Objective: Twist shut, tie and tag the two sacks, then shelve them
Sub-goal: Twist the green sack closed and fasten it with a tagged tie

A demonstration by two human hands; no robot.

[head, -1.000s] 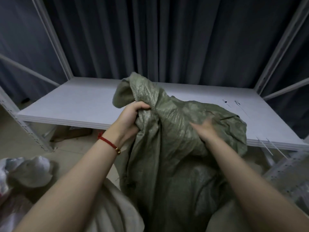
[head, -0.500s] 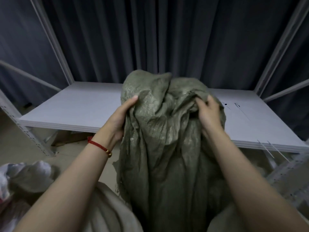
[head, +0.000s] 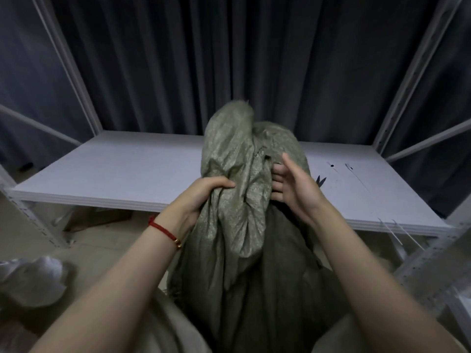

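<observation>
A green woven sack (head: 237,200) stands upright in front of me, its top bunched into a tall neck that leans over the white shelf board (head: 114,174). My left hand (head: 204,192), with a red cord on its wrist, grips the gathered neck from the left. My right hand (head: 290,182) is at the neck's right side, thumb lifted free and fingers bent against the fabric. A pale sack (head: 168,324) shows below the green one, mostly hidden by my arms.
White cable ties (head: 392,231) hang over the shelf's front right edge. Small dark items (head: 331,164) lie on the board at right. A crumpled white bag (head: 35,278) sits on the floor at left. Metal shelf uprights (head: 74,72) and a dark curtain stand behind.
The sack's top has been gathered narrower and taller. My left hand slid down to grip the neck. My right hand let go of the top and dropped to the neck's right side.
</observation>
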